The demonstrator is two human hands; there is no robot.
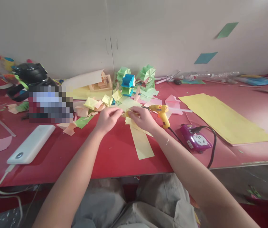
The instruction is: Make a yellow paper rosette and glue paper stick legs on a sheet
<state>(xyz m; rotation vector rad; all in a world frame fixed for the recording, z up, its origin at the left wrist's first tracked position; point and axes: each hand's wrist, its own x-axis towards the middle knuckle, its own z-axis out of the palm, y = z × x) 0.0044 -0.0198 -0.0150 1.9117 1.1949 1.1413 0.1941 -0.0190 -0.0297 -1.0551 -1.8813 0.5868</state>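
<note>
Red table point(115, 158), scuffed, front edge worn at right, stood against a pale grey wall point(72, 34) with a vertical seam; green paper point(228, 30) and blue paper point(206, 58) were on the wall. Paper scraps and green folded wheels point(147, 74) cluttered the back of the table. Yellow sheets point(226, 120) lay at right, beside a purple socket block point(196, 137) with a plugged-in black cord. A white power bank point(33, 144) lay at left, cabled. Yellow glue gun point(162, 114) had dark markings, too small to read; same for the socket block's. Right hand point(141, 117) pinched a small yellow paper piece point(127, 113) mid-table, above a yellow strip point(141, 142). Left hand point(109, 118) had fingertips together at its left end; couldn't tell if gripping.
</note>
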